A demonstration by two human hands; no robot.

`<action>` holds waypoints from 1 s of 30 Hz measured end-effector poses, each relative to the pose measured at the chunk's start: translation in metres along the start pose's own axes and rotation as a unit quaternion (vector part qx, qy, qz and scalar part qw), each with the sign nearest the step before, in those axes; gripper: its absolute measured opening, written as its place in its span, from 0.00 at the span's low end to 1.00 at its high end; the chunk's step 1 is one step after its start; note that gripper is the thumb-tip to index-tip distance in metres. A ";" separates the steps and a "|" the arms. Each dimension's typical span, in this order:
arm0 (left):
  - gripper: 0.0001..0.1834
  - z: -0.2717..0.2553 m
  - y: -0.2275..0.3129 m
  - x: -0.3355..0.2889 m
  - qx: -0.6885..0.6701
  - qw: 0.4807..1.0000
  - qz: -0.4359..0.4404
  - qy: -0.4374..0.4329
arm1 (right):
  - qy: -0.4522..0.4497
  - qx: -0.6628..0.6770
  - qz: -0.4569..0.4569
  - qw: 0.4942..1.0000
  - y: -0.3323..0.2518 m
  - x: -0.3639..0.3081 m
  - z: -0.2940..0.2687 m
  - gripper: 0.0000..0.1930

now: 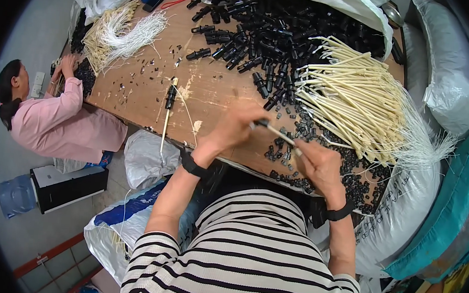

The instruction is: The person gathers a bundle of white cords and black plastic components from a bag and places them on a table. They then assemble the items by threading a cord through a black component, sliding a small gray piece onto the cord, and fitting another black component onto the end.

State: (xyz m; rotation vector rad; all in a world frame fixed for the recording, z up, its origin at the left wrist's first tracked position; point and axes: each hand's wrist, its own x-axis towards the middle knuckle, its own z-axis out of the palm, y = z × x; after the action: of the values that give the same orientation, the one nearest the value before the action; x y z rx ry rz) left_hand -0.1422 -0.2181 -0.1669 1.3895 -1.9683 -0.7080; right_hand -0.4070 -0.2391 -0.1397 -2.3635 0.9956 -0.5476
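Observation:
My left hand (235, 125), slightly blurred, is closed round a black plastic fitting (260, 122) above the table's near edge. A cream-coloured stick (280, 134) runs from that fitting to my right hand (321, 167), whose fingers pinch its other end. Whether the stick sits inside the fitting cannot be made out. Left of my hands lies another black fitting (170, 97) with a cream stick through it and a thin white string beside it. Small dark plastic pieces (305, 131) are scattered around my right hand.
A heap of black fittings (270, 39) spills from a white sack at the back. Bundled cream sticks (354, 95) with white strings lie at right. A person in pink (64, 111) works at the table's left end. Stuffed sacks (456, 65) crowd the right side.

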 end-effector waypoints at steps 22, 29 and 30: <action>0.05 0.023 0.046 -0.002 -0.361 0.885 -0.286 0.073 | -0.002 0.110 -0.004 0.994 -0.026 0.014 0.011 0.08; 0.12 0.016 0.056 -0.003 -0.128 0.964 -0.229 0.046 | 0.090 0.050 0.023 0.994 -0.024 0.012 0.023 0.07; 0.14 0.015 0.057 -0.005 -0.065 0.973 -0.219 0.041 | 0.088 0.051 0.022 0.995 -0.022 0.011 0.022 0.07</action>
State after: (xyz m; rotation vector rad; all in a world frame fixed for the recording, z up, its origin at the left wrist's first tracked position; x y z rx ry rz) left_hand -0.1875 -0.1954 -0.1361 1.7617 -1.5329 -0.9406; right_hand -0.3760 -0.2278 -0.1419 -2.2282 1.0671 -0.7807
